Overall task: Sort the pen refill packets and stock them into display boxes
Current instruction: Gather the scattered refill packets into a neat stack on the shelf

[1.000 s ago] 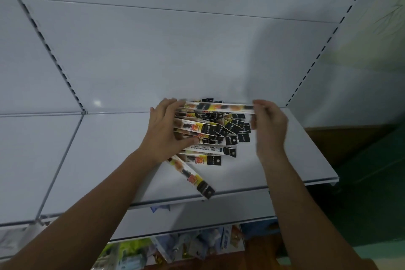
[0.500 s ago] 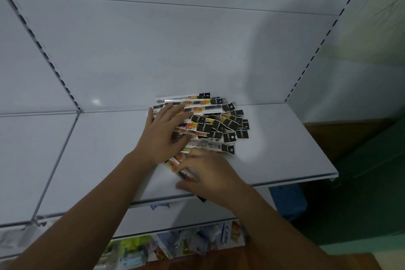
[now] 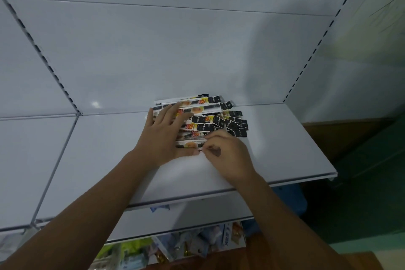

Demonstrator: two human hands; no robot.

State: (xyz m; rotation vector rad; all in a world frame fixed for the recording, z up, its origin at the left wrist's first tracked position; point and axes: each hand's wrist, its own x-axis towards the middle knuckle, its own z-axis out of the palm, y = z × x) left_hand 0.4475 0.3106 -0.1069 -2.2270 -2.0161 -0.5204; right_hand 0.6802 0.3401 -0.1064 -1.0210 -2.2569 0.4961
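On my remote feed, the left hand [image 3: 162,138] lies flat, fingers spread, on the pile of refill packets [image 3: 210,120] at the far edge of the shelf [image 3: 285,149]. The right hand [image 3: 225,155], fingers curled, pinches the nearest packet [image 3: 188,145].

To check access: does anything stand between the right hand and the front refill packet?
Nothing visible. The right hand pinches the front refill packet; the left hand rests flat on the pile.

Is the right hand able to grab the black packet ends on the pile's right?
Probably yes. The right hand pinches the nearest long printed refill packet; the black tab ends lie uncovered beyond it. The left hand presses the left of the pile.
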